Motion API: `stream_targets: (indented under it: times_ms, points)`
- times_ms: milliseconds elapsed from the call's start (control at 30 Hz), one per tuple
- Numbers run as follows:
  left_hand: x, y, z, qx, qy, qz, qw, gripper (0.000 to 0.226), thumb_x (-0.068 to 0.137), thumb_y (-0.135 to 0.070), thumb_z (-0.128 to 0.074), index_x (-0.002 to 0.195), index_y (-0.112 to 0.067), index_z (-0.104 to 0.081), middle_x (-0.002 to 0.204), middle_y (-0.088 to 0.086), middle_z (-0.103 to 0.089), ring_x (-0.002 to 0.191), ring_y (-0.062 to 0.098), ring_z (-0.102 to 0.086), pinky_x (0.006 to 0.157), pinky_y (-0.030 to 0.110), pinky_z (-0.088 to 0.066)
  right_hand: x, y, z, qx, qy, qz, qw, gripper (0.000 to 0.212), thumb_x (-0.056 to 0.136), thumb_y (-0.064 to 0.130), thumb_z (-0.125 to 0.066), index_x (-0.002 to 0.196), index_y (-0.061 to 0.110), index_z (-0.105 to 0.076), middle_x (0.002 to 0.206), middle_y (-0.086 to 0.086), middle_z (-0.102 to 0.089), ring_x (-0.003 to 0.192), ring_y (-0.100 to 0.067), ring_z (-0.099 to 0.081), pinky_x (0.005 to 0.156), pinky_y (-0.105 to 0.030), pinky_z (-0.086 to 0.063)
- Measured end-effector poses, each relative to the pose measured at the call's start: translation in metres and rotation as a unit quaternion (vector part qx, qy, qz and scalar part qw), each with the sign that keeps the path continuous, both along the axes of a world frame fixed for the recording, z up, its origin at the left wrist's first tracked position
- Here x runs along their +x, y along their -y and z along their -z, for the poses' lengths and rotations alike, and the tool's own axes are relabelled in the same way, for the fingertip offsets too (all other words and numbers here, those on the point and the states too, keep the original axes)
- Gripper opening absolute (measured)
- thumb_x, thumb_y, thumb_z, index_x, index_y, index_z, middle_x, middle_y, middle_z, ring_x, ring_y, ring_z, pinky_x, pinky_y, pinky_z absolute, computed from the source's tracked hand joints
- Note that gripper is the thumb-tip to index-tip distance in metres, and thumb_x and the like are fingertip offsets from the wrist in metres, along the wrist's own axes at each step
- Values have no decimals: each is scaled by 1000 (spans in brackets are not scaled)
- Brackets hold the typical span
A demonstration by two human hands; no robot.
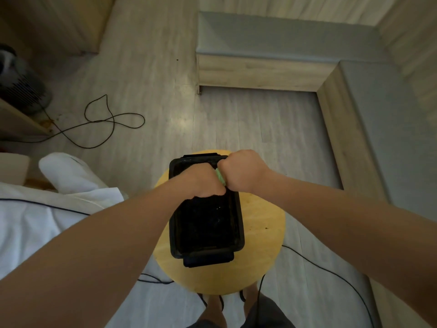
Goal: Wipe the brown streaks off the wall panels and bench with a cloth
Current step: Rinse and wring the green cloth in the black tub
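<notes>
Both my hands are clenched side by side over a black rectangular tub [238, 223] that holds dark water. My left hand [204, 179] and my right hand [241, 170] each grip an end of a light green cloth [220, 177]; only a thin strip of it shows between the fists. The tub stands on a round yellow wooden stool [262, 233]. An L-shaped bench [272, 41] with grey cushions and a light wood base runs along the far wall and down the right side. Pale wall panels [295, 5] rise behind it. No brown streaks can be made out in this dim view.
A black cable [111, 119] loops over the wood floor at left, near a dark cylindrical appliance [21, 84]. White fabric [47, 209] lies at lower left. Another cable [331, 271] trails on the floor right of the stool. My feet stand just behind the stool.
</notes>
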State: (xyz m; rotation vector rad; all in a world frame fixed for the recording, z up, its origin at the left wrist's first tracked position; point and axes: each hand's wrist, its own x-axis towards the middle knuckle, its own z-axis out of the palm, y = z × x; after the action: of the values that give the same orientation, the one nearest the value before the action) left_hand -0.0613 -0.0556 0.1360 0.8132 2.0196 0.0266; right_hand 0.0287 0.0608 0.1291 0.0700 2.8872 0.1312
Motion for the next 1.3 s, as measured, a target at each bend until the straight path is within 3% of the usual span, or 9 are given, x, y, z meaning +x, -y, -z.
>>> stream_targets:
  times_ms: [100, 200, 333, 433, 600, 800, 1200, 1300]
  points:
    - [4, 2, 10, 44, -153, 55, 986, 24, 94, -25, -50, 71, -17, -52, 71, 0, -52, 60, 15, -46, 57, 31, -39, -12, 3, -7, -37, 81, 59, 994, 25, 85, 17, -62, 68, 20, -44, 67, 3, -45, 57, -17, -44, 60, -31, -41]
    - [3, 5, 10, 62, -228, 53, 970, 14, 94, -21, -52, 81, -18, -58, 75, -2, -52, 62, 16, -47, 64, 33, -46, -19, 6, -7, -79, 117, 84, 986, 21, 86, 18, -60, 70, 20, -48, 70, 1, -52, 58, -15, -47, 54, -29, -42]
    - [-2, 10, 8, 61, -283, 108, 951, 18, 89, -21, -55, 72, -24, -50, 72, -5, -49, 63, 17, -49, 64, 32, -44, -28, 10, -4, -115, 139, 92, 979, 13, 88, 18, -58, 75, 17, -54, 69, 0, -53, 59, -17, -50, 48, -29, -38]
    - [-6, 11, 9, 58, -302, 135, 942, 24, 89, -23, -58, 70, -25, -44, 71, -6, -44, 69, 19, -51, 65, 33, -42, -31, 11, -2, -136, 150, 101, 974, 6, 87, 16, -58, 80, 15, -58, 69, -1, -54, 58, -17, -49, 48, -29, -37]
    - [-9, 11, 7, 50, -317, 171, 931, 27, 91, -23, -57, 70, -24, -41, 70, -6, -42, 56, 13, -37, 62, 31, -39, -30, 13, 0, -171, 169, 125, 963, 10, 89, 12, -55, 80, 11, -58, 66, -3, -51, 57, -17, -44, 46, -29, -32]
    - [-14, 13, 7, 64, -337, 193, 919, 11, 92, -27, -58, 83, -24, -52, 70, -7, -38, 69, 19, -49, 64, 32, -39, -33, 14, 0, -208, 177, 146, 951, 9, 90, 13, -56, 82, 9, -60, 65, -3, -48, 57, -17, -43, 47, -28, -31]
    - [-16, 23, 10, 79, -360, 229, 901, 11, 92, -25, -54, 82, -24, -52, 67, -8, -39, 67, 18, -49, 62, 31, -37, -32, 22, -1, -228, 195, 156, 941, 13, 92, 16, -56, 83, 9, -60, 67, -4, -48, 62, -20, -44, 52, -31, -33]
    - [-16, 23, 5, 81, -365, 236, 897, 10, 92, -25, -56, 82, -23, -52, 67, -7, -38, 66, 18, -49, 63, 31, -38, -31, 21, -3, -240, 199, 161, 936, 19, 91, 16, -58, 74, 10, -55, 64, -3, -45, 60, -19, -41, 53, -32, -32]
